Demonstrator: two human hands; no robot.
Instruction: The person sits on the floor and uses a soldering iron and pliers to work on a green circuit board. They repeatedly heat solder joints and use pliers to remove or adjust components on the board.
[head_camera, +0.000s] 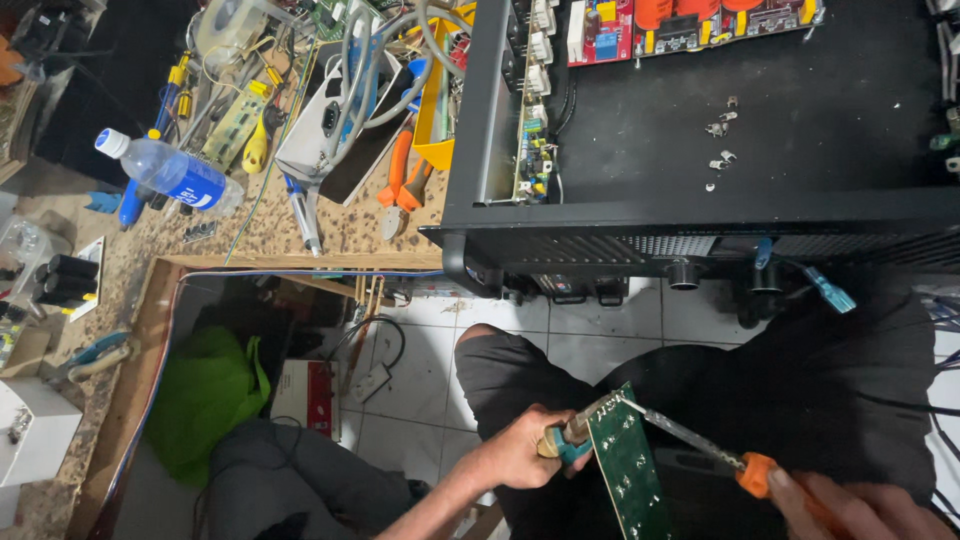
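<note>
A narrow green circuit board (630, 468) stands on edge over my lap. My left hand (512, 455) grips it from the left and also holds a tool with a blue and yellow handle (562, 441) against it. My right hand (850, 510), at the lower right corner, is closed on an orange-handled tool (756, 473). Its thin metal shaft (670, 425) slants up and left, and the tip touches the top edge of the board.
An open black chassis (700, 215) sits on the bench ahead, with red boards (690, 25) and loose metal bits (720, 130) inside. To the left lie orange pliers (405, 180), a water bottle (170, 175) and cables. A green bag (205, 390) lies under the bench.
</note>
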